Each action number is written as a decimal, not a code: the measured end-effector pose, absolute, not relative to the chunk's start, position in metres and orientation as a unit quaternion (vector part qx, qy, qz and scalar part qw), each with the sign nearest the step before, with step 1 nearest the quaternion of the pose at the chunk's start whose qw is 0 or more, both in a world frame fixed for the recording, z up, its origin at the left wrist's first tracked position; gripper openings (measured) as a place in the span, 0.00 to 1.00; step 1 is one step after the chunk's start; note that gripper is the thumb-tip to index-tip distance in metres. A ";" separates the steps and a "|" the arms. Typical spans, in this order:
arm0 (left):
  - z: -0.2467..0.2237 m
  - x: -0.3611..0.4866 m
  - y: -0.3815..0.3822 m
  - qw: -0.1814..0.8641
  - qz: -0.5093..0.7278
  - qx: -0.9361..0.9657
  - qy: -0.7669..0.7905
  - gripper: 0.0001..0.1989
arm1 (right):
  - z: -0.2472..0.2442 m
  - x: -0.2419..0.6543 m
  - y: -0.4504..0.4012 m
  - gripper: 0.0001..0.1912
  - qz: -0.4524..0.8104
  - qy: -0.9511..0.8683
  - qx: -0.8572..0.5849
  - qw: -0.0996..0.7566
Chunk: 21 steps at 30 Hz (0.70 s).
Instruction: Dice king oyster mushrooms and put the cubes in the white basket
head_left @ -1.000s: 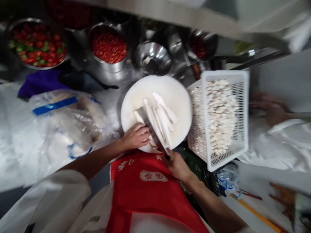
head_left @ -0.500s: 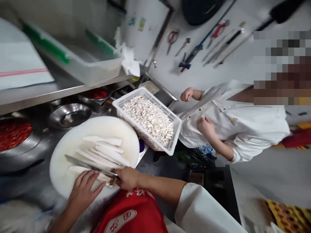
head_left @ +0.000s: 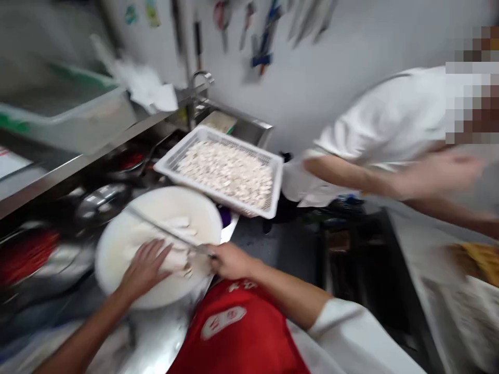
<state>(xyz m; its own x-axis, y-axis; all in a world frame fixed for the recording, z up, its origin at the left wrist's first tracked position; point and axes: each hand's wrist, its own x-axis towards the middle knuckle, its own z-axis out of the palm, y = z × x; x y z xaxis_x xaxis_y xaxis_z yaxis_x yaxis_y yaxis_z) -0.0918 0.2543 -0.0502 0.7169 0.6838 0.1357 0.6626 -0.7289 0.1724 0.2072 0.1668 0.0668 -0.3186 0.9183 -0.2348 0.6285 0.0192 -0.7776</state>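
A round white cutting board (head_left: 206, 208) lies on the counter in front of me with pale slices (head_left: 177, 258) on it, which look like king oyster mushroom. Wrapped round its handle, my right hand (head_left: 233, 261) holds a knife (head_left: 166, 227). The blade slants up and left across the board, over the slices. My left hand (head_left: 147, 266) rests on the near slices with fingers stretched out and thumb apart, just on the near side of the blade. Motion blur hides whether the edge touches the food.
Behind the board stands a white plastic basket (head_left: 277, 182) of small pale cubes (head_left: 230, 174). Metal bowls are at left, one with chopped red food (head_left: 29, 257). A clear bin (head_left: 89, 111) sits on a shelf. A co-worker in white (head_left: 374, 124) stands at right; a sink lies behind.
The view has swung right. My knife and both hands have shifted toward the far side of the board, over the slices. The co-worker has turned, with an arm now stretched to the right.
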 end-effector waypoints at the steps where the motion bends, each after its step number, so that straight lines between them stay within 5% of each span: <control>1: -0.035 -0.076 0.263 0.075 0.048 0.935 0.343 0.31 | 0.066 0.219 0.163 0.24 0.412 -0.686 -0.561 0.211; 4: 0.002 -0.043 0.298 0.133 -0.030 0.952 0.274 0.32 | 0.055 0.246 0.160 0.29 0.419 -0.676 -0.561 0.231; 6: 0.027 -0.042 0.324 0.154 -0.004 0.950 0.271 0.20 | 0.044 0.251 0.161 0.32 0.425 -0.673 -0.566 0.213; 11: 0.066 -0.062 0.400 0.131 0.116 0.857 0.484 0.16 | 0.030 0.246 0.148 0.30 0.460 -0.648 -0.561 0.231; 15: 0.016 -0.026 0.429 0.231 0.002 0.856 0.463 0.11 | 0.030 0.272 0.134 0.28 0.468 -0.601 -0.592 0.262; 21: -0.057 0.037 0.414 0.351 -0.009 0.848 0.396 0.20 | 0.045 0.338 0.117 0.28 0.507 -0.652 -0.522 0.213</control>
<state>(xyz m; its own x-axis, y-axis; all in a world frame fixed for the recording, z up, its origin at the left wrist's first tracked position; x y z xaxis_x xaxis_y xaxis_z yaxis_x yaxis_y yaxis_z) 0.0368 0.4137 -0.0573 0.6862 0.6656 -0.2934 0.6783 -0.4398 0.5886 0.3377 0.1173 0.0447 -0.3654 0.8960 -0.2521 0.4647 -0.0591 -0.8835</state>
